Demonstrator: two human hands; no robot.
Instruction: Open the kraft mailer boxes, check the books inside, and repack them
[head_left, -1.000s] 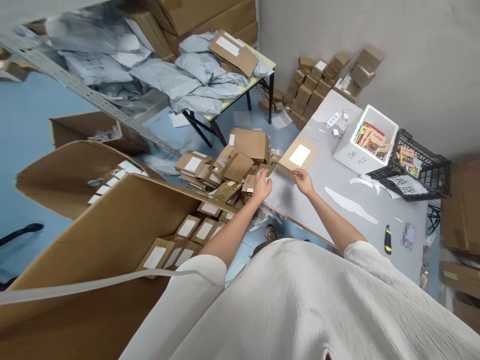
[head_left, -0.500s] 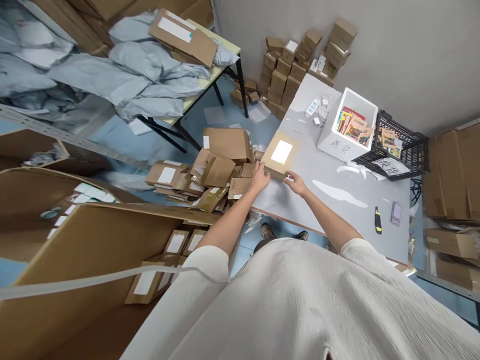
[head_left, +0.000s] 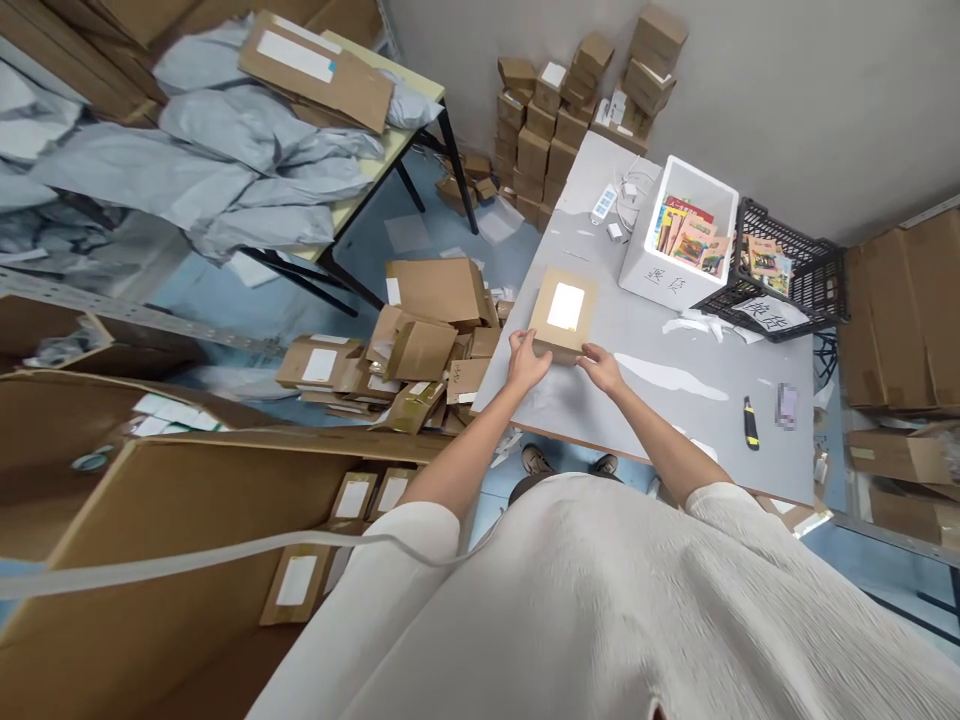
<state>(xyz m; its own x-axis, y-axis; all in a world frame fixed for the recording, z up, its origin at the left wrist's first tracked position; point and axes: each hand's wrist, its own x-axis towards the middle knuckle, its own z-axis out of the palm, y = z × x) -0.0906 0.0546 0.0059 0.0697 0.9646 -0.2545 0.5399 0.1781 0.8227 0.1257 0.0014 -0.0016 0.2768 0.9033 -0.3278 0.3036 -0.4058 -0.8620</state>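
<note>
Box (head_left: pixel 564 306) extending just beyond fingers, over table (head_left: pixel 637 345), long axis pointing away from wrists. Left hand (head_left: pixel 528 362) clasping near left corner, right hand (head_left: pixel 601 370) near right; neither nearer. Underside touching table: hard to tell.

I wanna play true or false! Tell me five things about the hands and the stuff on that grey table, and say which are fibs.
1. The left hand and right hand touch the same box. True.
2. The knife is inside the white tub. False: it lies on the table.
3. The box has a white label on top. True.
4. The black crate is left of the tub. False: it's on the right.
5. Colourful things are in the tub. True.
</note>
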